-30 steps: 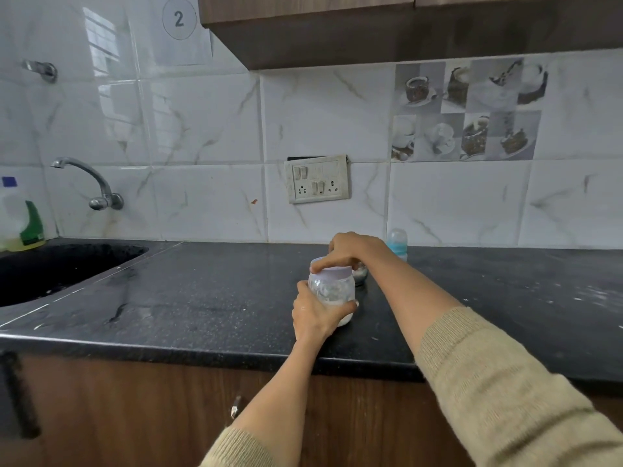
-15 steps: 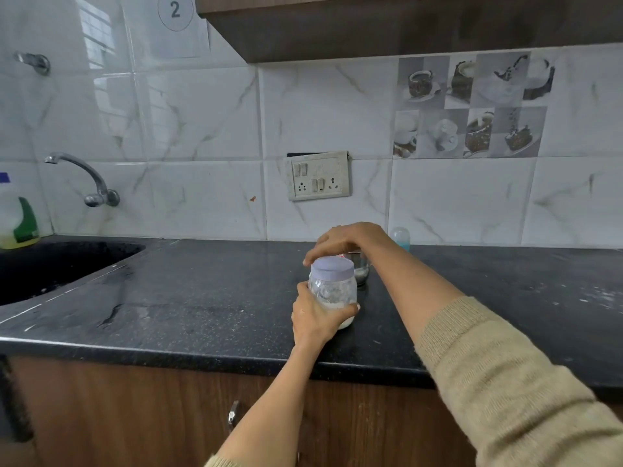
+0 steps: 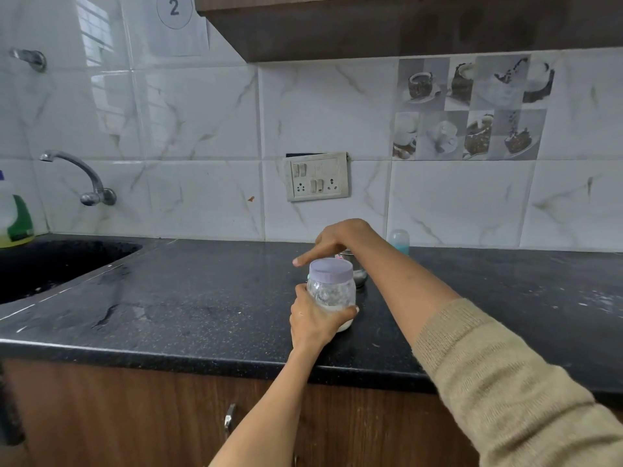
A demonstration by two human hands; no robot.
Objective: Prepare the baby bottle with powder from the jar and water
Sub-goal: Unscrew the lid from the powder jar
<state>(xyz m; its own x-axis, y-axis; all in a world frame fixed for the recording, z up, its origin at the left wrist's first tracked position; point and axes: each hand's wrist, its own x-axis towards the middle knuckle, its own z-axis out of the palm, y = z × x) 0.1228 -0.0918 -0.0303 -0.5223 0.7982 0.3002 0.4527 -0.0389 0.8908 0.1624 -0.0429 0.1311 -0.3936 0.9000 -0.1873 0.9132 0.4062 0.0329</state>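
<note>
A clear jar [image 3: 332, 293] with a lilac lid [image 3: 331, 269] and white powder at its bottom stands on the black counter [image 3: 202, 298]. My left hand [image 3: 312, 320] grips the jar's lower part from the near side. My right hand [image 3: 332, 241] hovers just above and behind the lid with its fingers stretched to the left, holding nothing that I can see. The baby bottle [image 3: 399, 241], pale with a blue band, stands at the back by the wall, partly hidden by my right forearm. A small steel cup [image 3: 358, 277] sits right behind the jar.
A dark sink [image 3: 50, 264] with a tap [image 3: 81, 176] is at the left, with a green-and-white bottle [image 3: 15, 217] beside it. A socket plate [image 3: 317, 176] is on the tiled wall. White powder specks lie on the counter's right end [image 3: 586, 301].
My right hand has come off the jar's lid and now hangs just above it with its fingers straighter. My left hand keeps holding the jar in place.
</note>
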